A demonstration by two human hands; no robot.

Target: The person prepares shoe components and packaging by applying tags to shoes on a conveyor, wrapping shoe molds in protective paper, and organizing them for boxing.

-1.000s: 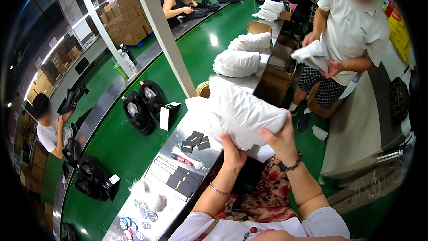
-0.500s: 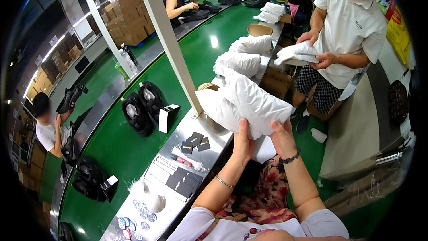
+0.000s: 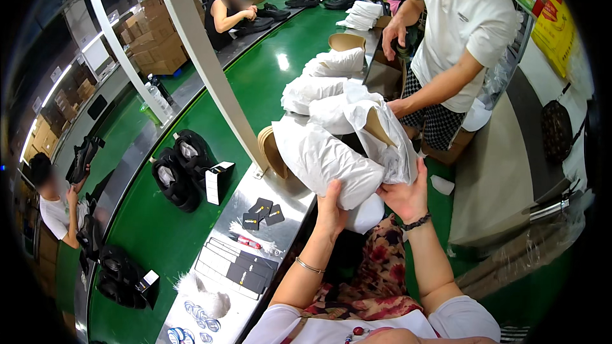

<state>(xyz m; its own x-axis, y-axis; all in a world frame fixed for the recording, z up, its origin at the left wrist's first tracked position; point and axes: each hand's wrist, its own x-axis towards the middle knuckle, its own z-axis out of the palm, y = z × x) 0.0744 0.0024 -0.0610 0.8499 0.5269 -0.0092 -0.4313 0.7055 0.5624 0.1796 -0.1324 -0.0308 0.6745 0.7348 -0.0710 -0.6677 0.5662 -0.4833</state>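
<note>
My left hand (image 3: pixel 331 211) grips the lower end of a white paper-wrapped bundle (image 3: pixel 322 162), thumb on top, above the bench edge. A second white paper bundle (image 3: pixel 400 153) rests against my right hand (image 3: pixel 408 196), its paper parted around a tan curved piece (image 3: pixel 380 127). The fingers of my right hand reach beneath it, partly hidden. What lies inside the wrapping of the left bundle cannot be seen. Several more wrapped bundles (image 3: pixel 333 64) lie farther along the bench, beside tan curved sheets (image 3: pixel 273 150).
A metal bench (image 3: pixel 264 194) carries dark tags (image 3: pixel 261 209), black cards (image 3: pixel 250 274) and round stickers (image 3: pixel 203 315). Black shoes (image 3: pixel 182 172) stand on the green belt (image 3: pixel 248 108). A white post (image 3: pixel 204 64) rises beside the bench. A co-worker (image 3: pixel 462 32) stands close, at the right.
The two wrapped bundles in my hands have moved apart, and the right one's paper now gapes. The co-worker no longer holds a bundle in both hands; one arm reaches behind mine. The view has shifted.
</note>
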